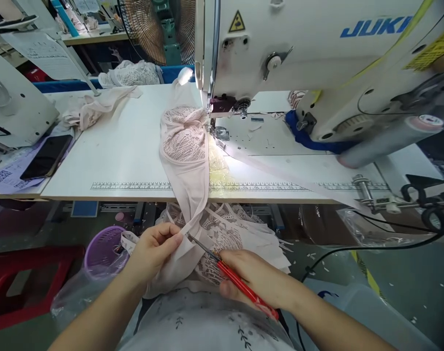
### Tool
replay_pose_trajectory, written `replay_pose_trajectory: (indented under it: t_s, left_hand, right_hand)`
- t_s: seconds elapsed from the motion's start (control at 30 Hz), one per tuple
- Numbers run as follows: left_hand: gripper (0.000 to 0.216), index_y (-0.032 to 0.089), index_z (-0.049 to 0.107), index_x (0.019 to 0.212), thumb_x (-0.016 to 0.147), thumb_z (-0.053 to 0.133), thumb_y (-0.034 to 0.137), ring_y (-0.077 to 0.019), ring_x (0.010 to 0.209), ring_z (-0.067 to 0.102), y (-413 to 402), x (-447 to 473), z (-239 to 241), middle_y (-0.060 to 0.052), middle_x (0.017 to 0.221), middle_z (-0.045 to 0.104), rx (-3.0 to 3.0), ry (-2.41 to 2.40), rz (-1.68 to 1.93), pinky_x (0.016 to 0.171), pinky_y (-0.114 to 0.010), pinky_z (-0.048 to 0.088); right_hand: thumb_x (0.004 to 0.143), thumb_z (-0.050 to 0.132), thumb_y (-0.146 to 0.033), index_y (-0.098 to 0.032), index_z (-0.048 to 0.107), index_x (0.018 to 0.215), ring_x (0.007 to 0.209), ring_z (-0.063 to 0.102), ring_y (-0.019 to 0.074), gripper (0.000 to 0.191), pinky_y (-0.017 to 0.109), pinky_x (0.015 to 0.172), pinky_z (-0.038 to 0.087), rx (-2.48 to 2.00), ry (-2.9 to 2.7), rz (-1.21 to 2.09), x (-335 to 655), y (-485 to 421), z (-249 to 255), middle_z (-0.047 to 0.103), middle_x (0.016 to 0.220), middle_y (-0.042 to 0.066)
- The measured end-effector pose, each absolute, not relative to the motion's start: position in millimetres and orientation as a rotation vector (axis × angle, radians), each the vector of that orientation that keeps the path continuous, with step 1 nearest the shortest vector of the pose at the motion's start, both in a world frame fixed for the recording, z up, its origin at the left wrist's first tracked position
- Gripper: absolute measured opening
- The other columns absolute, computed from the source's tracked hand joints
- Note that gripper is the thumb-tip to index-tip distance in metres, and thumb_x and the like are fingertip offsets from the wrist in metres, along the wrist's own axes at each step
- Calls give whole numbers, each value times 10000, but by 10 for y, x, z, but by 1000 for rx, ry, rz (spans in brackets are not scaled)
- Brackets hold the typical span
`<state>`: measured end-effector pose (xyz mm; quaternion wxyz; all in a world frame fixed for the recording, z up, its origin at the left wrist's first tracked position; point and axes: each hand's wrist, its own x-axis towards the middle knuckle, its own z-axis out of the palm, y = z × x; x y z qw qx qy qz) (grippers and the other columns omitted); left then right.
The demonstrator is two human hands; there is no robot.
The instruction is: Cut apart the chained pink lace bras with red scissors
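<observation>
A pale pink lace bra [184, 141] lies on the white sewing table [127, 161] under the needle of the white sewing machine [317, 53] and hangs over the front edge into my lap. My left hand [154, 248] pinches a strip of its pink fabric below the table edge. My right hand [256, 278] grips red-handled thread snips [231, 275], whose metal tips meet the fabric right beside my left fingers. More lace pieces [236, 234] are piled in my lap.
A pink tape [288, 173] runs from the needle toward the right edge. A black phone [46, 156] lies at the left on papers. A purple basket [105, 246] and a red stool [20, 282] stand on the floor left. Black cables [390, 239] hang at the right.
</observation>
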<state>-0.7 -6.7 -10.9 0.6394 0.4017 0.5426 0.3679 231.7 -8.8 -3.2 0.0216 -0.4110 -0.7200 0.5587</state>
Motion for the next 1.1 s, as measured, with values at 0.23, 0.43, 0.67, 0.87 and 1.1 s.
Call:
replay_pose_trajectory:
  t_s: [0.23, 0.43, 0.67, 0.87, 1.1]
  left_hand:
    - [337, 127, 620, 654, 686, 728, 445, -77, 502, 409, -51, -17, -98, 14, 562, 524, 920, 1251, 869, 472, -176, 286]
    - [355, 127, 599, 632, 670, 736, 452, -75, 482, 392, -54, 23, -76, 18, 551, 509, 910, 1249, 839, 455, -178, 274]
    - [361, 137, 562, 613, 713, 703, 454, -58, 450, 326, -67, 30, -106, 43, 512, 445, 928, 1244, 809, 428, -174, 232]
    - [362, 128, 577, 623, 692, 715, 455, -66, 469, 357, -44, 18, -76, 32, 530, 467, 932, 1281, 815, 444, -177, 255]
    - [173, 144, 619, 722, 774, 657, 304, -105, 573, 488, -113, 81, 150, -4, 640, 565, 1169, 1192, 726, 535, -197, 379]
  right_hand:
    - [802, 523, -426, -213, 296, 615, 554, 435, 128, 362, 237, 505, 303, -1309, -2237, 1700, 2326, -90, 91, 454, 607, -26]
    - [800, 535, -478, -213, 326, 628, 530, 430, 126, 379, 241, 492, 303, -1312, -2252, 1656, 2291, -102, 52, 479, 609, -28]
    - [786, 577, -535, -219, 363, 633, 482, 429, 129, 412, 240, 446, 303, -1336, -2175, 1661, 2201, -102, 5, 479, 553, -36]
    - [806, 581, -412, -205, 426, 661, 574, 540, 153, 296, 243, 512, 380, -1367, -2001, 1755, 2129, -167, -123, 578, 632, -7]
    - [721, 672, -396, -223, 349, 631, 549, 461, 136, 377, 242, 493, 366, -1286, -1818, 1582, 2218, -50, 22, 485, 622, -27]
